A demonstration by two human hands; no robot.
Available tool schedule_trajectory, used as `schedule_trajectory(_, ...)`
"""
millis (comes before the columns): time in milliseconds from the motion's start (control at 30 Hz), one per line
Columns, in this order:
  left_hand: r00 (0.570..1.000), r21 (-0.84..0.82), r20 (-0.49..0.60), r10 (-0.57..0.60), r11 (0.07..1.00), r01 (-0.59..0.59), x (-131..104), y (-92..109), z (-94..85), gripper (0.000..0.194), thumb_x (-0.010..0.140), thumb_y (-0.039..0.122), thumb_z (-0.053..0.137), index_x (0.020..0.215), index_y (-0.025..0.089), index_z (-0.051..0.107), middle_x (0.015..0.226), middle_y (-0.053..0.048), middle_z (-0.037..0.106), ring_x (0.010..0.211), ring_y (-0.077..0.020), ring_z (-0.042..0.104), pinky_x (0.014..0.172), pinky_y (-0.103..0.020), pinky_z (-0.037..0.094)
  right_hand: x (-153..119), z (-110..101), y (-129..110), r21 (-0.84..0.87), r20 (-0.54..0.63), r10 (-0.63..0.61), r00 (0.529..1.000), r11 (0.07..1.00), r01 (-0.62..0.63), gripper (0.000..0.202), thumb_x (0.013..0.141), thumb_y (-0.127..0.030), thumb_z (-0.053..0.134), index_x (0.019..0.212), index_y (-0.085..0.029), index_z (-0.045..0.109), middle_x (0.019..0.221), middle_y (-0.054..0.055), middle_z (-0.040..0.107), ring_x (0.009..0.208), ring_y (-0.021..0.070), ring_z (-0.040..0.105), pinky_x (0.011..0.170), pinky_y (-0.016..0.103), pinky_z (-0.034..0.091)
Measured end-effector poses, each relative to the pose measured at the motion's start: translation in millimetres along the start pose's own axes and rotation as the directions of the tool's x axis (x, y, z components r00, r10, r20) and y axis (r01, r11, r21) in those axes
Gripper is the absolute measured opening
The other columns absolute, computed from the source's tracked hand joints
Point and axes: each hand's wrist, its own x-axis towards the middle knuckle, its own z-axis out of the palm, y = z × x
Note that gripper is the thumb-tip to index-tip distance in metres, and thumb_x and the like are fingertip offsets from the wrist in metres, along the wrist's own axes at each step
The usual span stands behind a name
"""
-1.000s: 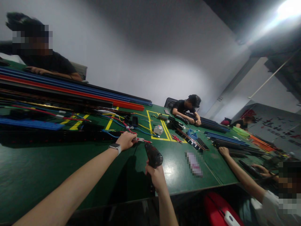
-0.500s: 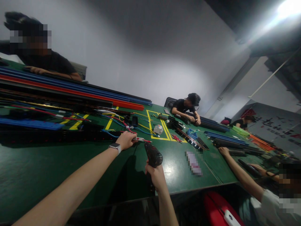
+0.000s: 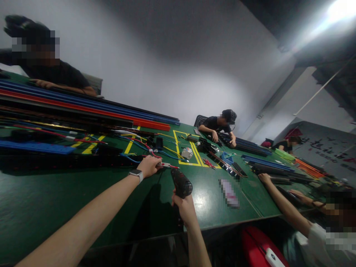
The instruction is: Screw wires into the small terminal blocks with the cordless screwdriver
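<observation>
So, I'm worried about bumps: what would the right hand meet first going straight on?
Leading with the drill, the right hand would probably meet the slim white-and-red piece held by the left hand; depth is unclear, so it might pass above it.

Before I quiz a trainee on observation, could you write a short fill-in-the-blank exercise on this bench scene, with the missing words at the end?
1. The right hand grips a drill whose body is coloured ____.
2. The left hand holds a white piece, and a watch is worn on the left ____.
3. The tape lines on the table are coloured ____.
4. The table itself is coloured ____.

Missing words: black; wrist; yellow; green.
</observation>
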Motion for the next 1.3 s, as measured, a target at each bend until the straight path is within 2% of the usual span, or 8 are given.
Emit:
schedule_trajectory(400, 1.000, -0.018, 0.008, -0.016, 1.000, 0.016, 0, 3, -3.7, 0.025, 0.086, 0.044, 0.056, 0.097, 0.024, 0.066, 0.094, -0.009, 0.073, 0.092, -0.0264, 0.065, 0.084, -0.038, 0.041, -2, 1, -5, 0.009, -0.011, 0.002, 1.000, 1.000, -0.002, 0.021, 0.071, -0.021, 0.057, 0.091, -0.016, 0.062, 0.062, -0.001, 0.062, 0.059, 0.0171, 0.058, 0.059, 0.026, 0.042)
schedule_trajectory(800, 1.000, -0.002, -0.001, -0.003, 1.000, 0.003, 0, 3, -4.5, 0.021, 0.086, 0.040, 0.056, 0.095, 0.024, 0.066, 0.094, -0.008, 0.073, 0.088, -0.0250, 0.065, 0.083, -0.037, 0.040, 3, 1, 3, 0.031, 0.015, 0.018, 1.000, 0.999, -0.019, 0.021, 0.071, -0.019, 0.058, 0.091, -0.016, 0.062, 0.059, -0.002, 0.061, 0.055, 0.0160, 0.056, 0.056, 0.026, 0.041)
schedule_trajectory(1300, 1.000, 0.001, -0.002, -0.012, 1.000, 0.012, -1, 3, -4.4, 0.024, 0.086, 0.043, 0.056, 0.095, 0.024, 0.067, 0.095, -0.009, 0.073, 0.089, -0.0254, 0.065, 0.083, -0.038, 0.041, 4, 10, 5, 0.095, -0.048, 0.015, 0.999, 0.995, -0.011, 0.022, 0.070, -0.017, 0.057, 0.091, -0.017, 0.059, 0.058, -0.003, 0.059, 0.052, 0.0150, 0.055, 0.054, 0.025, 0.041)
